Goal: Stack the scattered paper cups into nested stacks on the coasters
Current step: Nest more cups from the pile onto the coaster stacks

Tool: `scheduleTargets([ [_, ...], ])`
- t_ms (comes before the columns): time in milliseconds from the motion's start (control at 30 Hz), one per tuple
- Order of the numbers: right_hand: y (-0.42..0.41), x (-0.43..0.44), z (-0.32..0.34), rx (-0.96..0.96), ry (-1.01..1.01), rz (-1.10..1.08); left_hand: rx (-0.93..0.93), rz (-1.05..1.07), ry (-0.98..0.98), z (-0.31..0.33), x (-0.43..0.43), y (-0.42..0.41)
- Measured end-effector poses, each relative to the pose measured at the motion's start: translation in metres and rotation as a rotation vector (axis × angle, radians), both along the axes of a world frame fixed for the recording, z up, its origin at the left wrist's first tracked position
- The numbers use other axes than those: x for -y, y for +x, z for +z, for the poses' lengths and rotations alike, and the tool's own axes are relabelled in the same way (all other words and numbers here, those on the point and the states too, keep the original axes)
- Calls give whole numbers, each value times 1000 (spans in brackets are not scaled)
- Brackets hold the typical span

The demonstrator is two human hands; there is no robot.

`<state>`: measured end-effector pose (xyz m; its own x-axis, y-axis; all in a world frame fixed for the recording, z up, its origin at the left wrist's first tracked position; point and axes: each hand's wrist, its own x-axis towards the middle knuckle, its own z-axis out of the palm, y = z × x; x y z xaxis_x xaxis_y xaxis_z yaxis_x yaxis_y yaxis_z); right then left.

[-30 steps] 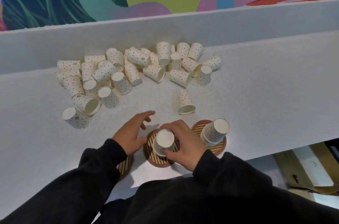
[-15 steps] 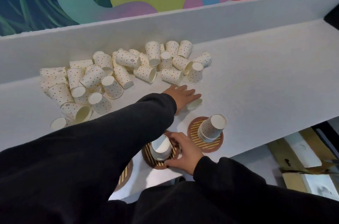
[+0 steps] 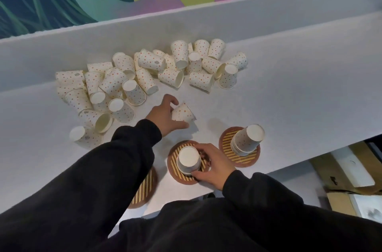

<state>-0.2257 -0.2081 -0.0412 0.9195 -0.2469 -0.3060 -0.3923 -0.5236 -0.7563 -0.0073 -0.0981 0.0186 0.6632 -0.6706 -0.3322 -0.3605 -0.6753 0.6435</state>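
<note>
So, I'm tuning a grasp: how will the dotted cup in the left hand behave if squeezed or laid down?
Probably light: the left hand alone holds the cup tilted. Its thin paper wall likely dents under hard squeezing. Tapered, it would probably roll in a curve.

Past the fingertips [image 3: 173,98] of the left hand [image 3: 163,117], the cup pile [image 3: 132,78] blocks the way; to their right, bare counter [image 3: 289,96] lies open.
</note>
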Motion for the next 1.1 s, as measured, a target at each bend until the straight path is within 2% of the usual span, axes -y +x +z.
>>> scheduleTargets([
  [167,6,6,-3,-6,-17,63,2,137,-236,34,-58,-37],
  [367,11,9,-3,49,19,56,34,254,-379,63,-82,-80],
  [600,16,11,-7,19,1,121,196,154,-361,66,-80,-99],
  [900,22,14,-26,-19,-191,196,255,40,-253,40,-72,-114],
  [1100,19,16,-28,9,-197,186,223,67,-263,18,-70,-119],
])
